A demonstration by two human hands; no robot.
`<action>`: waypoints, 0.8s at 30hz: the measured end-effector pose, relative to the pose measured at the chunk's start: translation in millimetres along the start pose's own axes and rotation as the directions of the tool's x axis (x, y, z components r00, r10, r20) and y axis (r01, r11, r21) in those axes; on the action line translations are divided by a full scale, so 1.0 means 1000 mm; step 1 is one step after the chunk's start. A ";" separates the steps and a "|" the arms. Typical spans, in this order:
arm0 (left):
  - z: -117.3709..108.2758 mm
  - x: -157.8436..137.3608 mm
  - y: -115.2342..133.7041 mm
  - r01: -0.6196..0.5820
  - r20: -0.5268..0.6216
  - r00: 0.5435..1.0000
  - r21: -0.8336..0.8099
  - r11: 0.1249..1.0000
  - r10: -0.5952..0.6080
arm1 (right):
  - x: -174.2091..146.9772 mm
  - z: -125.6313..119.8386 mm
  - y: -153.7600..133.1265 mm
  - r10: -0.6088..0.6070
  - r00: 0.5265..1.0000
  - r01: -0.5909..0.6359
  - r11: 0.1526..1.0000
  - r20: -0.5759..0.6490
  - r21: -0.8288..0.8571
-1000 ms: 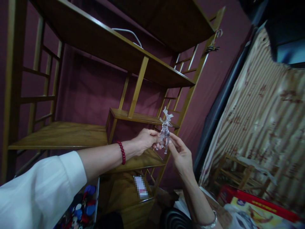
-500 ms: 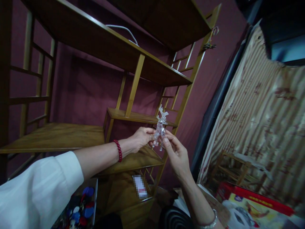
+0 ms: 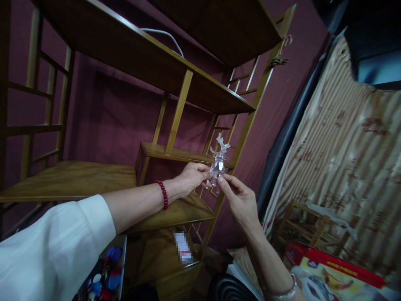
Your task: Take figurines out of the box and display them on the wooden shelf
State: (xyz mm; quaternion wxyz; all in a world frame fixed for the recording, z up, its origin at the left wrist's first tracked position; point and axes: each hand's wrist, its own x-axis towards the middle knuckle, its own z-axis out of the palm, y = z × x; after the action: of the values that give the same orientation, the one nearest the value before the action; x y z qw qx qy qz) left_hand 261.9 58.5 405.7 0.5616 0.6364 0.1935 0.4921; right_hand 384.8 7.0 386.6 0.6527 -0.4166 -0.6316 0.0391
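Observation:
A clear, see-through deer figurine (image 3: 218, 165) with branching antlers is held upright in front of the wooden shelf unit (image 3: 94, 177). My left hand (image 3: 194, 179) pinches its body from the left, a red bead bracelet on the wrist. From the right, my right hand (image 3: 240, 198) grips the figurine low, near its legs, with thumb and fingers closed. Some fingertips are hidden behind the figurine.
A box (image 3: 123, 267) of small red, blue and white items stands at lower left. A blurred white packet (image 3: 184, 247) lies on the bottom shelf. A striped curtain (image 3: 338, 138) hangs at right, above a red and yellow package (image 3: 341, 276).
Both hands have shifted slightly to the right with the deer figurine. It has turned a little, and its antlers now show from another angle.

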 end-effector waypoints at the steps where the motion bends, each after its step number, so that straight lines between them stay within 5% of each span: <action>1: 0.001 0.002 0.001 -0.012 0.006 1.000 0.010 1.000 0.012 | 0.002 -0.001 -0.001 0.009 1.000 -0.009 1.000 0.001 -0.007; 24: 0.012 0.036 0.035 -0.016 -0.088 0.996 0.127 0.992 0.027 | 0.058 -0.018 0.001 0.088 0.994 -0.082 0.992 0.071 -0.095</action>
State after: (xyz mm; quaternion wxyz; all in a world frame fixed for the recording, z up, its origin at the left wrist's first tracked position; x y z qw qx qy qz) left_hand 277.1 70.4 453.4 0.5057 0.6499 0.2424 0.5129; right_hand 412.8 32.6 434.7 0.6064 -0.4709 -0.6385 0.0533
